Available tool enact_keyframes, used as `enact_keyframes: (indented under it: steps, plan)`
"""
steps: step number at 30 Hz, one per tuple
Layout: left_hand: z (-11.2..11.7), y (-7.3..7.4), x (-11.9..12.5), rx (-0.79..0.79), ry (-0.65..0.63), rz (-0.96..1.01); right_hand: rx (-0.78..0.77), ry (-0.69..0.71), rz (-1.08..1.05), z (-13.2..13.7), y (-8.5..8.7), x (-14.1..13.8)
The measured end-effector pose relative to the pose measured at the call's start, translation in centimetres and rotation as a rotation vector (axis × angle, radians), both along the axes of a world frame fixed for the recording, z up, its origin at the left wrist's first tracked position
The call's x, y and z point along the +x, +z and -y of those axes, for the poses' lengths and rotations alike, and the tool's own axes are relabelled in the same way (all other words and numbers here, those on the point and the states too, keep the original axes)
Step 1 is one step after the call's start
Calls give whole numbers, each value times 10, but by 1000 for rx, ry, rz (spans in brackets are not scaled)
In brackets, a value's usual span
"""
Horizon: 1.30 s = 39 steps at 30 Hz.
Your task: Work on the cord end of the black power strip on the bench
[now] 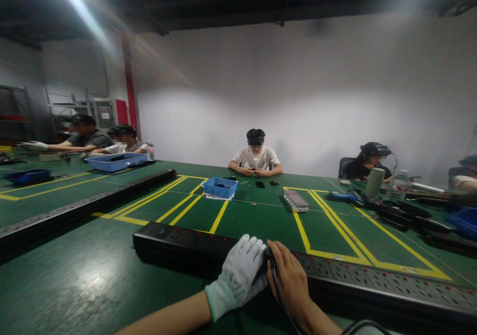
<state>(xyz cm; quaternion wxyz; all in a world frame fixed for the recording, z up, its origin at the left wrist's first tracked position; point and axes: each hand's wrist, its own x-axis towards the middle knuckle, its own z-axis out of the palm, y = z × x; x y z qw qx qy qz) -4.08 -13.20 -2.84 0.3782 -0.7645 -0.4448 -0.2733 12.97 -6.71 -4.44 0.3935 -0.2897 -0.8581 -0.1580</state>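
My left hand [240, 273] wears a white glove and rests on the long black power strip [179, 243] that runs across the green table in front of me, fingers curled over its top edge. My bare right hand [290, 280] lies right beside it, closed on a black plug [269, 255] at the strip. A black cable [280, 300] leads from the plug back toward me along my right wrist.
A blue tray [220, 187] and a small grey box [296, 201] sit mid-table among yellow floor-style lines. A person sits opposite, others at the left and right. Tools, a bottle and a blue tray [462, 221] crowd the right side. Another power strip [85, 207] runs at left.
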Motion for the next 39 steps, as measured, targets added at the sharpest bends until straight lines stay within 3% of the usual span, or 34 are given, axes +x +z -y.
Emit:
enact_keyframes:
  steps: [39]
  plan:
    - [-1, -5, -1, -17, -25, 12, -12, 4, -6, -1, -2, 0]
